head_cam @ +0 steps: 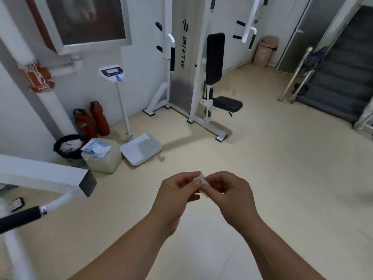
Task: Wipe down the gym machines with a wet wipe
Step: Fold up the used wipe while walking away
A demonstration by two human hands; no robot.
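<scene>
Both hands (201, 190) pinch what looks like a wet wipe (199, 178) between fingertips.

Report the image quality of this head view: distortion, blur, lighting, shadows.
Head view: wide-angle bending bows the gym machine and the walls outward toward the edges; soft throughout, with the small white wipe pinched between the left hand and right hand too blurred for detail; even indoor light, faint shadows on the floor.
</scene>
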